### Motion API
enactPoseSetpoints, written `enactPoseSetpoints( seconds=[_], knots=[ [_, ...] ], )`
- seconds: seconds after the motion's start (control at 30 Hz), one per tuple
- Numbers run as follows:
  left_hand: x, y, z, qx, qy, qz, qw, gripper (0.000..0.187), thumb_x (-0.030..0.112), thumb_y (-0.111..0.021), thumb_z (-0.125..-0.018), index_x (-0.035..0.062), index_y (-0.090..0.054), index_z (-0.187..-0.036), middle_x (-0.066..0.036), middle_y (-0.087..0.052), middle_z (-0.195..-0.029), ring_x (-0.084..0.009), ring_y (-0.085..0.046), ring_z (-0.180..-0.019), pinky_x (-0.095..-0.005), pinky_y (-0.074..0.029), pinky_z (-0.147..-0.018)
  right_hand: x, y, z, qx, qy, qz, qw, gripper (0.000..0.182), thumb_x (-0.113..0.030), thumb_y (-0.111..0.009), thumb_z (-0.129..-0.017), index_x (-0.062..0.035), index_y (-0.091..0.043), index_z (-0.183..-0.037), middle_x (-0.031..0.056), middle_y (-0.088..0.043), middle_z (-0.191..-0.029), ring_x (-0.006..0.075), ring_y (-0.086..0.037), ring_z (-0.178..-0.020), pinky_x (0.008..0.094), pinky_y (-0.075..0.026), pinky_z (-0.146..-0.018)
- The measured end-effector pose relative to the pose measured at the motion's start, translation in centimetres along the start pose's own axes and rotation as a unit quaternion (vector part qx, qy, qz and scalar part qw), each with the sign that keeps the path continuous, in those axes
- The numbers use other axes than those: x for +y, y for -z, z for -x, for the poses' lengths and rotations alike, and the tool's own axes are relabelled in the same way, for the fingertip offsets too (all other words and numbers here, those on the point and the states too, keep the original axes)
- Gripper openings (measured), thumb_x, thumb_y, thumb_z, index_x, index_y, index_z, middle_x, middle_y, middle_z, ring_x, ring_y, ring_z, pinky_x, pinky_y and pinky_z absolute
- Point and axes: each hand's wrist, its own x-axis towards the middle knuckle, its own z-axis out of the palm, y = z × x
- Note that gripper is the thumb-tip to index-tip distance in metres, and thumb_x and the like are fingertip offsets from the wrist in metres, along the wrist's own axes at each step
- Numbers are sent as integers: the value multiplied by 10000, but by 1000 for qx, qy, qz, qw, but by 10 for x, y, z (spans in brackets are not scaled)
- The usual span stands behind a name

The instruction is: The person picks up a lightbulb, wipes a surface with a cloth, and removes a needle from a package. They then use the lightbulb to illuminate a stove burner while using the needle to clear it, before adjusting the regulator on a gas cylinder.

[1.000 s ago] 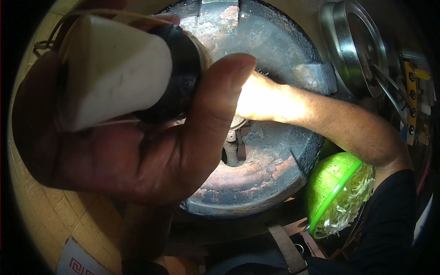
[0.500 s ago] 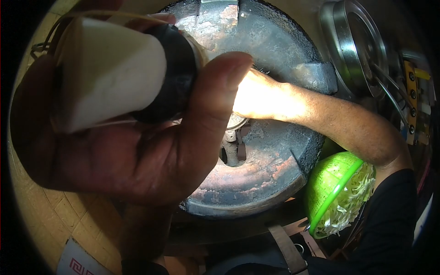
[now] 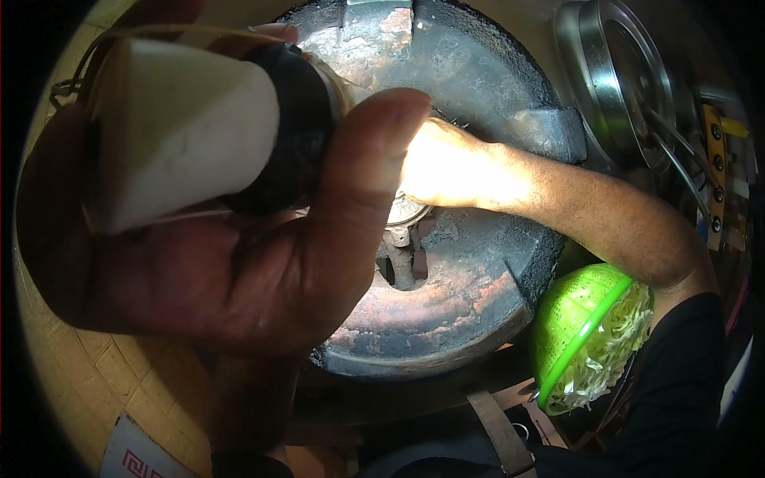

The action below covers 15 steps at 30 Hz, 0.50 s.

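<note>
Setting: tiled floor (image 3: pixel 88 374), dim, lit mainly by a beam falling on the middle of a rusty round metal disc (image 3: pixel 470 263) lying flat.
Left hand (image 3: pixel 199 271): raised close to the camera, fingers and thumb wrapped tight around a torch (image 3: pixel 199 127).
Torch: white body, black collar; long axis running from upper left down toward the disc's hub, lit end aimed at the right hand.
Right hand (image 3: pixel 438 163): reaching in from the right, resting on the disc at the hub (image 3: pixel 406 219), washed out by glare; finger posture not discernible.
Key relation: hub directly below and just left of the right hand, touching or nearly so; right hand far nearer than left.
Surroundings: green basket (image 3: pixel 590 334) of pale shreds just beside the disc's lower right edge; steel plates (image 3: pixel 617 72) at upper right.
</note>
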Motion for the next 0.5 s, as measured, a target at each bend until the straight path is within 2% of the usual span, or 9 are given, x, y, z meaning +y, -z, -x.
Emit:
enactPoseSetpoints(
  seconds=[0.07, 0.13, 0.33, 0.47, 0.5],
  knots=[
    [-1, 1, 0, -6, -10, -12, 1000, 497, 102, -781, -803, -159, -530, -1144, -218, -684, -937, -213, -691, -855, -260, -578, -781, -2, 0, 0, -4, -10, -4, 1000, 313, -246, -481, -972, -74, -598, -1206, 130, -659, -1129, 237, -639, -1038, 360, -512, -915],
    [0, 0, 0, -6, -11, -16, 1000, 497, 105, -780, -804, -159, -530, -1143, -217, -684, -936, -213, -691, -854, -259, -577, -778, -5, -2, 1, -4, -85, -54, 995, 307, -242, -496, -966, -75, -602, -1199, 129, -660, -1127, 236, -638, -1042, 360, -514, -914],
    [-1, 1, 1, -10, -13, -20, 1000, 502, 110, -778, -806, -165, -527, -1142, -219, -684, -933, -216, -691, -852, -258, -576, -772, 5, -6, -8, -1, -31, 31, 999, 314, -253, -491, -967, -76, -600, -1201, 131, -657, -1130, 241, -638, -1041, 365, -512, -913],
    [1, -2, -1, -2, -28, -34, 999, 507, 112, -770, -814, -181, -518, -1142, -220, -684, -932, -218, -691, -853, -259, -576, -771, 0, -3, 0, 4, -29, 29, 999, 317, -258, -488, -967, -76, -599, -1202, 132, -656, -1132, 243, -637, -1040, 367, -512, -913],
    [1, -1, -1, -2, -28, -34, 999, 507, 112, -770, -814, -181, -518, -1142, -220, -684, -932, -218, -691, -853, -259, -576, -771, -5, 0, 6, 9, -28, -14, 999, 322, -264, -484, -967, -74, -598, -1201, 134, -655, -1134, 249, -637, -1040, 368, -511, -915]
  ],
)
